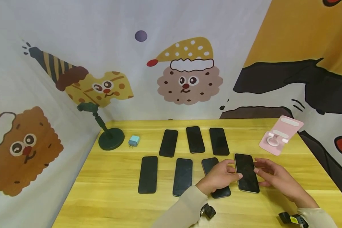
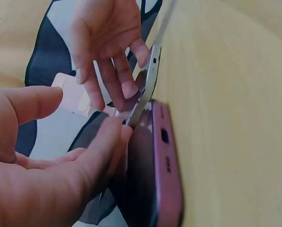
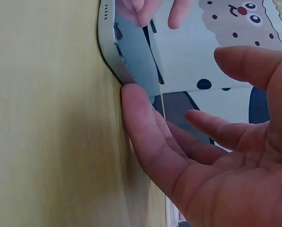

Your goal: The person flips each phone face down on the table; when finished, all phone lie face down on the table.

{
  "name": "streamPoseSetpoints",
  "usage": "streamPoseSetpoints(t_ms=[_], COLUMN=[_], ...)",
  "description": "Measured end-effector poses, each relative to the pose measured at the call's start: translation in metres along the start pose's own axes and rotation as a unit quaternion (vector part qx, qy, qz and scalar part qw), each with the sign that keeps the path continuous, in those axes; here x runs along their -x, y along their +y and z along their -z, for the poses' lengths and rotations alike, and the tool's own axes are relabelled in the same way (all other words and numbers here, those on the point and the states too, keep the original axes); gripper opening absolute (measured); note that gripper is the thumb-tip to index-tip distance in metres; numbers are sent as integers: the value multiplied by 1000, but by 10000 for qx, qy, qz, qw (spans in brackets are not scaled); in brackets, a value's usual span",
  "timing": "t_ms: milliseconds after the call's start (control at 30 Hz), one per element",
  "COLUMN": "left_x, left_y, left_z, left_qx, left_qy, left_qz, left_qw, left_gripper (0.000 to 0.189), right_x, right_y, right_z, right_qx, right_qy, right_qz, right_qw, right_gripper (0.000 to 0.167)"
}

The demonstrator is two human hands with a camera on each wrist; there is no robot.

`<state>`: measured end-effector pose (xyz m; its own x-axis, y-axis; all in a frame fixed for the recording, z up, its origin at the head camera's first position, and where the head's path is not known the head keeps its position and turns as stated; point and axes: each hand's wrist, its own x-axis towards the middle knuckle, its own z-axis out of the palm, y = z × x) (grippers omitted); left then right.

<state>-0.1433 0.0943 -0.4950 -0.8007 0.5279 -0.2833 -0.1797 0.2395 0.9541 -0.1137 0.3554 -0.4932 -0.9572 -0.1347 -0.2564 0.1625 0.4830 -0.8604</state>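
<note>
Where the yellow table [image 1: 108,202] spread before you, your right hand [image 1: 280,179] and left hand [image 1: 219,175] flanked a dark-screened phone [image 1: 247,175].
Your right fingers, loosely parted, touched its right side; your left fingers, relaxed and apart from the thumb, reached its left edge, right of the table's centre.
</note>
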Motion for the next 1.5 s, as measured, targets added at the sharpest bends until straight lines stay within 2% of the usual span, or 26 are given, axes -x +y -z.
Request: streamPoseSetpoints(t_ms=[167,333,433,567,667,833,1033,1167,1300,1500], left_x=[-2,-3,-3,-2,-3,-4,-6,-7,-10,-14], left_y=[4,8,11,16,17,14,7,4,2,2], left_z=[-2,-7,-10,-11,-13,-14,-18,-20,-23,-29], left_qx=[805,1662,1953,2135,2278,2431,2533,2621,2739,2874], left_qy=[-165,161,407,569,560,440,141,59,21,-190], left_qz=[179,254,199,171,171,87,-74,-152,-104,-103], left_qw=[9965,9856,9797,9751,9719,9690,9672,9649,9617,9576], left_gripper=[57,63,66,67,68,67,54,62,72,77], right_x=[0,-1,-3,-5,-7,-8,-6,-6,-5,-3], right_y=[-3,-8,-10,-12,-14,-17,-20,-23,-25,-27], right_z=[-1,-1,-1,-4,-6,-12,-19,-22,-23,-23], right_qx=[57,269,395,445,315,92,-11,-74,-42,-61], right_qy=[53,32,39,64,-6,-130,-70,-47,15,65], right_qz=[36,31,40,113,171,211,112,73,-2,-65], right_qw=[10000,9996,9992,9989,9994,9997,9999,9999,10000,9999], right_gripper=[71,75,77,79,78,75,70,69,71,75])
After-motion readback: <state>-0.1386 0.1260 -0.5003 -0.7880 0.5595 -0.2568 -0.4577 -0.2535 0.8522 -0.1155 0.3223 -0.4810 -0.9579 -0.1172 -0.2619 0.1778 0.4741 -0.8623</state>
